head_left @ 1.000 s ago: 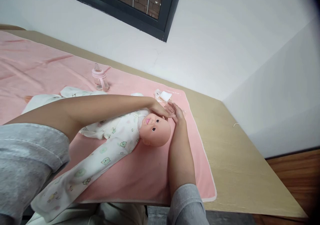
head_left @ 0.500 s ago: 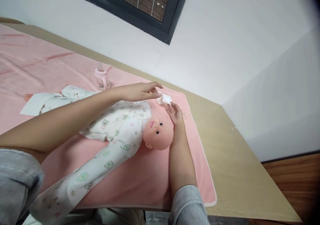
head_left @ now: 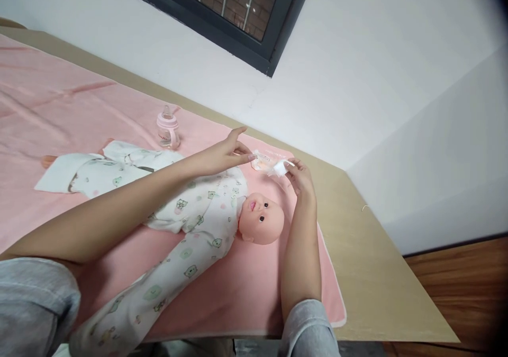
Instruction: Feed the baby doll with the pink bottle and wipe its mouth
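Note:
On the pink blanket (head_left: 222, 288) lies a baby doll (head_left: 262, 220) on its back, in white pajamas with green bear prints. My left hand (head_left: 230, 153) reaches over the doll's body, fingers apart, its fingertips at the left edge of a small clear packet (head_left: 261, 162). My right hand (head_left: 300, 178), beyond the doll's head, pinches a white tissue (head_left: 281, 167) at the packet's right side. Whether the tissue is fully out of the packet I cannot tell. Behind my left forearm, part of the doll's clothing is hidden.
A pink-lidded baby bottle (head_left: 168, 128) stands upright on the blanket near the doll's legs. The wooden table (head_left: 369, 272) extends past the blanket on the right. A white wall (head_left: 222, 90) with a dark-framed window (head_left: 257, 55) borders the far edge.
My right hand has closed from open fingers onto the white tissue and shifted to the right with it. My left fingers have spread, and the packet shows more fully.

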`<action>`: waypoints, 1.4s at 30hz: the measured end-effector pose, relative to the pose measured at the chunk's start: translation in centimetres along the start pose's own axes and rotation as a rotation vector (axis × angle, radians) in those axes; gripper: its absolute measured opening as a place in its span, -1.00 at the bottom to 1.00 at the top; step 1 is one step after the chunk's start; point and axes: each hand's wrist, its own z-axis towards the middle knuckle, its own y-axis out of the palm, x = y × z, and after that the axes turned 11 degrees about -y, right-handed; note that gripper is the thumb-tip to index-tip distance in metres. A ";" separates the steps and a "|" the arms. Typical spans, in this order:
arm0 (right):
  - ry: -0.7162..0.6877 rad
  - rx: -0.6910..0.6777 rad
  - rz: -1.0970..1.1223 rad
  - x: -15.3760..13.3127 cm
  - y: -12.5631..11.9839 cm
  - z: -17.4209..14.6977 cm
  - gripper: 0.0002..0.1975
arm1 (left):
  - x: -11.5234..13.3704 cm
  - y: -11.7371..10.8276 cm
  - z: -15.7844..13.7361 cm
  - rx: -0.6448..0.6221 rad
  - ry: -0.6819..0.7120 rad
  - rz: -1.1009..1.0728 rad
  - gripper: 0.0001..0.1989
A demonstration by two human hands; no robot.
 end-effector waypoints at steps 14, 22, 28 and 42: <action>-0.232 -0.493 -0.305 -8.5 7.5 -6.7 -0.63 | -0.7 -0.8 -0.3 0.049 0.257 0.058 -0.32; -0.277 -0.536 -0.340 -9.5 8.6 -8.4 -0.63 | 0.0 -2.6 -1.2 -0.242 0.236 -0.040 -0.73; -0.328 -0.472 -0.362 -9.4 9.2 -8.7 -0.55 | 0.4 -2.9 -1.9 -0.225 0.310 -0.011 -0.78; -0.347 -0.455 -0.376 -9.1 9.4 -8.9 -0.49 | 0.3 -2.0 -2.1 -0.038 0.558 -0.013 -0.86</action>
